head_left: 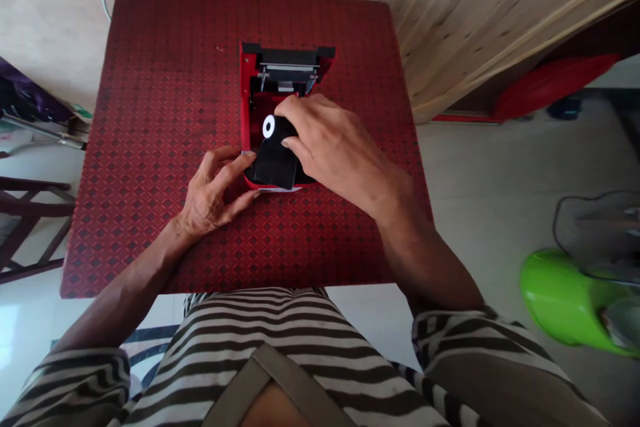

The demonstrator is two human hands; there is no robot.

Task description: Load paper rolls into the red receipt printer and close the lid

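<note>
So, right grip closed on black roll, white ring at its end, at the open bay of the red device; can't tell if seated. Left grip spread, fingertips touching near-left corner. Device sits around the middle of the surface. Lid open: done; roll release, lid closing: apparently left.

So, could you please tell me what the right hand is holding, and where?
A black roll with a white ring-shaped end; the right hand holds it around the body, beside that end.

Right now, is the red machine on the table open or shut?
Open. The lid of the red machine stands raised, exposing its interior.
</note>
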